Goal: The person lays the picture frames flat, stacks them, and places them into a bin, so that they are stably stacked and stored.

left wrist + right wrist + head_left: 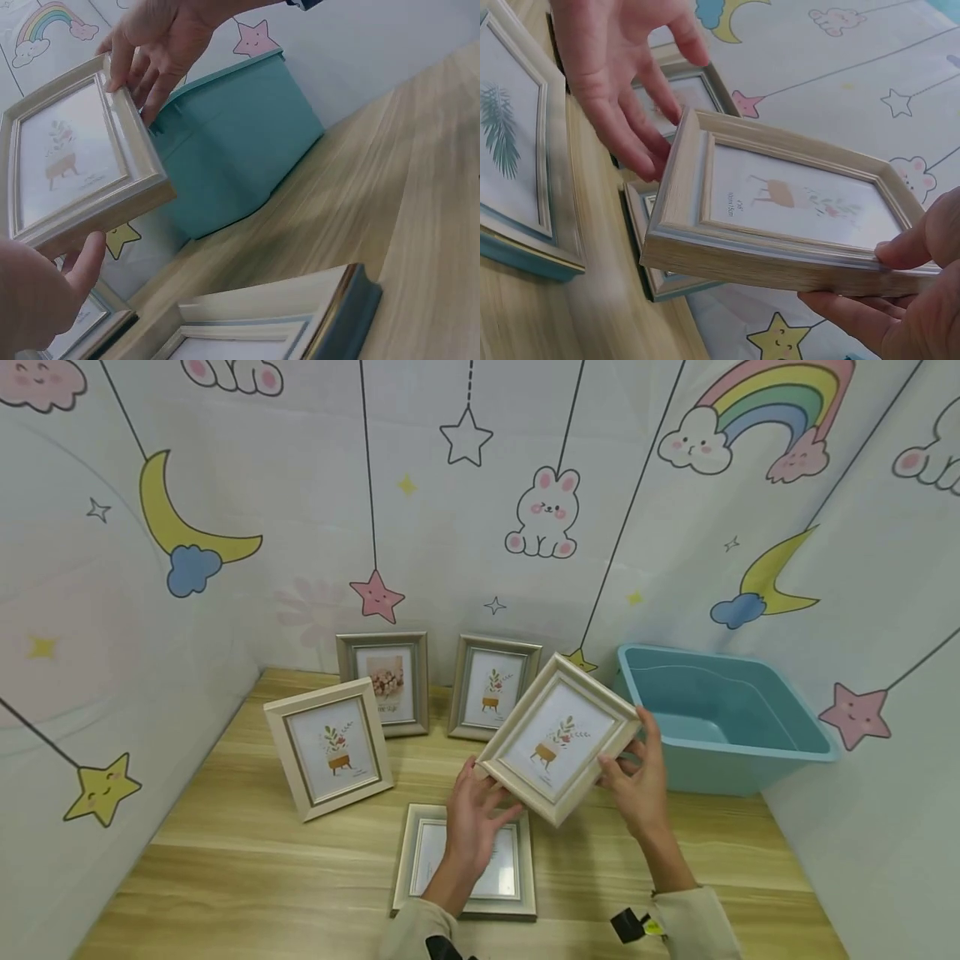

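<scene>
A cream picture frame point(558, 739) with a potted-plant print is held up in the air, tilted. My right hand point(641, 785) pinches its right side, thumb on the front edge and fingers behind, as the right wrist view shows. At the lower left corner is my left hand point(472, 827), its fingers extended and loosely spread, fingertips right at the frame's edge. Below it, another picture frame point(405, 860) lies flat on the table, partly covered by the left hand and forearm. The right wrist view shows a green leaf print point(499, 124) in this flat one.
A cream frame point(333, 752) stands at the left. Behind it, a grey-brown frame point(382, 685) and a similar frame point(495, 685) lean near the back wall. On the right sits a teal plastic bin point(720, 718). Patterned cloth walls enclose the wooden table point(247, 877).
</scene>
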### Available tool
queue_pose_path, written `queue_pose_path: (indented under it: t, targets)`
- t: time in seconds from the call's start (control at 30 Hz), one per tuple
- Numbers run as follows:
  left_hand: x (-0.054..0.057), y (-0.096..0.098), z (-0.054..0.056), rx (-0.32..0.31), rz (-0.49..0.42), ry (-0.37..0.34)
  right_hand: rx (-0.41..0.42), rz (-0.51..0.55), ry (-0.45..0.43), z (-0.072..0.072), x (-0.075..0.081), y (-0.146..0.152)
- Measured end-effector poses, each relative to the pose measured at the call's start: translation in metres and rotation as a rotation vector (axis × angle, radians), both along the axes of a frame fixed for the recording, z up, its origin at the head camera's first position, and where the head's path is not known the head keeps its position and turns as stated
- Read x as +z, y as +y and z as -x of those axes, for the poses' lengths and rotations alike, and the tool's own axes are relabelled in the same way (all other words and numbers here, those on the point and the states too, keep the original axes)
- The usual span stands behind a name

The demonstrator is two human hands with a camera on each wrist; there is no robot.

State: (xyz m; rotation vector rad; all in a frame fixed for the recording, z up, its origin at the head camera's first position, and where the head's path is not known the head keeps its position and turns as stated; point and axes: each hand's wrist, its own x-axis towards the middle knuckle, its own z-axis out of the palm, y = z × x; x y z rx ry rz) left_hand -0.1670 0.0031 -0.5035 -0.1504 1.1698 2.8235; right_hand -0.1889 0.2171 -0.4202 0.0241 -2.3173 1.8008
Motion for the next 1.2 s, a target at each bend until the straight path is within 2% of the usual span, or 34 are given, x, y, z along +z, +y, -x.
queue_pose_path:
  t: [0.13,0.23,0.43,0.8,1.03,1.2]
  targets:
    - [-0.004,0.002,-0.005,-0.038,-0.088,-0.009,0.000,0.047,0.004,-0.002,-0.002,-0.004]
    - [-0.008,0.003,-0.007,-0.031,-0.098,0.002,-0.001,0.085,0.005,-0.003,-0.004,-0.007]
    - [-0.014,0.003,-0.008,0.050,0.024,0.022,-0.014,0.184,0.016,-0.006,-0.010,-0.014]
    - [-0.020,-0.001,-0.012,0.162,0.165,0.097,-0.006,0.311,0.114,-0.016,-0.028,-0.027]
    - [-0.017,-0.017,-0.014,0.161,0.247,0.124,-0.060,0.353,0.106,-0.021,-0.032,-0.031]
    - [-0.013,-0.036,-0.016,0.178,0.340,0.174,-0.154,0.284,0.164,-0.022,-0.034,-0.029]
